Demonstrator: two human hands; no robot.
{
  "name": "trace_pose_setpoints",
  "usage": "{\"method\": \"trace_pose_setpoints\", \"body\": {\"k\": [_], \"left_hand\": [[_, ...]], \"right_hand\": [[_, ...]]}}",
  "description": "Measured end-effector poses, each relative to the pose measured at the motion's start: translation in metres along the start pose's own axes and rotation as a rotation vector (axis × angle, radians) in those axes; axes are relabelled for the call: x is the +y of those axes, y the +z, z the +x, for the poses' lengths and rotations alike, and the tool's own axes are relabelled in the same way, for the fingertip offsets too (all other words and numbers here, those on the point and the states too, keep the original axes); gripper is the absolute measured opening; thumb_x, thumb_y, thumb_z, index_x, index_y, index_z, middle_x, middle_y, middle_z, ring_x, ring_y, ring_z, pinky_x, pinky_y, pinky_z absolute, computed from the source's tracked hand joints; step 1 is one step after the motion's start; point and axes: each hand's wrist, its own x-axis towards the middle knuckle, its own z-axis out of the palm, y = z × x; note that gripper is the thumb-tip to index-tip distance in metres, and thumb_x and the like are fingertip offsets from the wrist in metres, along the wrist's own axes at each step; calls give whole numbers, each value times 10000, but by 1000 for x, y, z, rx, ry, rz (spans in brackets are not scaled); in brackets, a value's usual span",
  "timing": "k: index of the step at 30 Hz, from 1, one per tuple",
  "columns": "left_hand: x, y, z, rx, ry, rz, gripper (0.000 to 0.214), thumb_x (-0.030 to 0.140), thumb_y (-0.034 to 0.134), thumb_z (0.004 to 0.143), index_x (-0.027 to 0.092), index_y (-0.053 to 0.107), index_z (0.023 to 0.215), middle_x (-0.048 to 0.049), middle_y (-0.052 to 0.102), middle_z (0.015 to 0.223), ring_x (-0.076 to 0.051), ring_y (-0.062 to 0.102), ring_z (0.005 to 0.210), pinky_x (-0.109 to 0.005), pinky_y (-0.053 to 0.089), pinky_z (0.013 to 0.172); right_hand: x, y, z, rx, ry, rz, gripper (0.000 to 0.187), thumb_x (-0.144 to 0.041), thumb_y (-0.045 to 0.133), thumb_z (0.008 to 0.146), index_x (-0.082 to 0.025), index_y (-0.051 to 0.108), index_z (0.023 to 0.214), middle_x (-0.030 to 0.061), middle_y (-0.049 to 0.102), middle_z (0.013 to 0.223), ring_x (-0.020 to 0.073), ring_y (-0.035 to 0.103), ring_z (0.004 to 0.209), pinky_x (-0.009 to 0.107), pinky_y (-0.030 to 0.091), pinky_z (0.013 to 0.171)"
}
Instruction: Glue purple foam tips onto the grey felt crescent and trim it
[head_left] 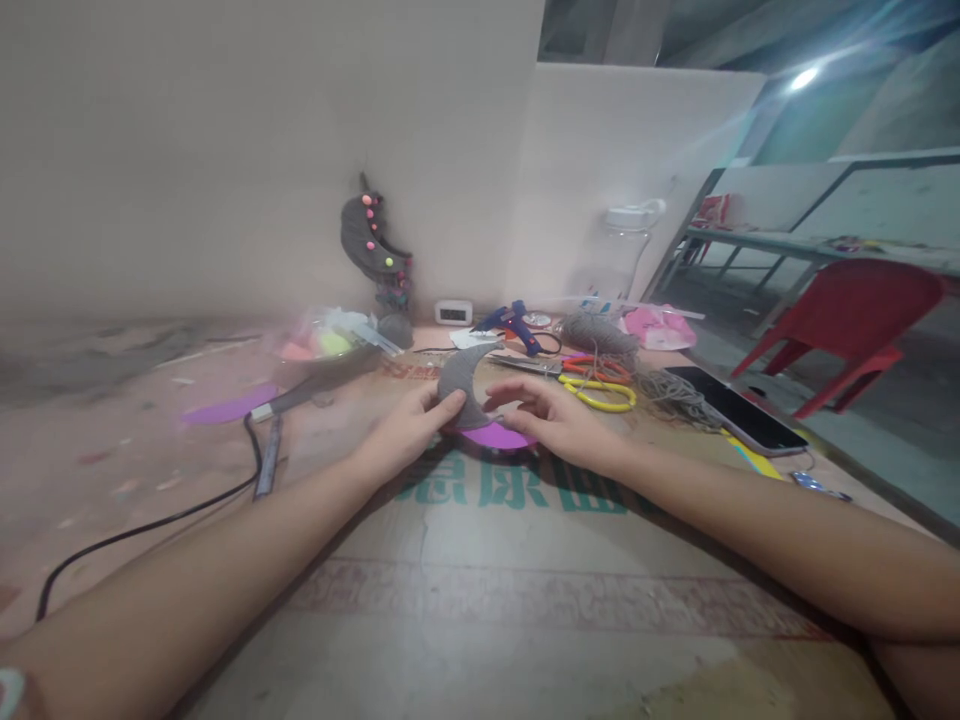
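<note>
A grey crescent moon shape (456,380) is held up by my left hand (412,425), its thumb pressed on the front near the lower end. My right hand (559,415) is beside the crescent's inner curve, fingers bent and apart from the thumb; whether the fingertips touch the crescent is unclear. Below both hands lies a purple piece (495,436), close to the right thumb and partly covered by the crescent. Just beyond the right hand are yellow-handled scissors (600,393) and orange-handled scissors (596,370).
A blue glue gun (516,322), small digital clock (454,313) and grey yarn (600,335) sit behind. A decorated crescent (366,240) stands by the wall. A phone (739,408) lies right; a black cable (150,525), purple piece (229,404) and filled plastic bag (330,335) lie left.
</note>
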Motion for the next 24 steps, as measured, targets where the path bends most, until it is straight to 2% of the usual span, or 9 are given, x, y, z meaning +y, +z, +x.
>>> {"method": "trace_pose_setpoints", "body": {"k": [3,6,12,17,24], "left_hand": [[-4,-2,1,-14,13,11,426,529,612,812,157,668,1012,-59,699,973,-215,607,917,-320,467,818],[-7,-3,2,-32,30,16,404,518,598,829,152,666,986,-61,695,954,-212,610,904,-319,466,807],[-6,-3,2,-78,23,9,361,500,589,847,176,665,987,-41,699,960,-196,614,903,-288,460,799],[-5,-2,1,-111,12,32,363,505,581,851,162,659,939,-47,697,931,-194,612,876,-290,456,798],[-8,-3,2,-125,8,6,389,516,578,849,151,653,960,-58,696,953,-189,606,880,-278,455,782]], "right_hand": [[3,-1,2,-50,3,12,290,-266,617,822,-194,582,1100,18,656,847,111,584,668,214,444,538],[4,-3,3,-54,5,-45,223,-279,658,788,-170,630,981,-18,607,721,96,535,593,231,435,558],[1,-4,3,40,8,-177,124,-289,647,777,-165,640,776,-26,570,621,88,478,525,224,392,505],[1,-2,2,77,25,-194,134,-300,628,780,-166,628,764,-24,565,605,93,484,516,223,384,491],[2,-2,4,53,54,-181,158,-315,645,767,-159,633,783,-27,559,611,90,472,524,224,382,509]]}}
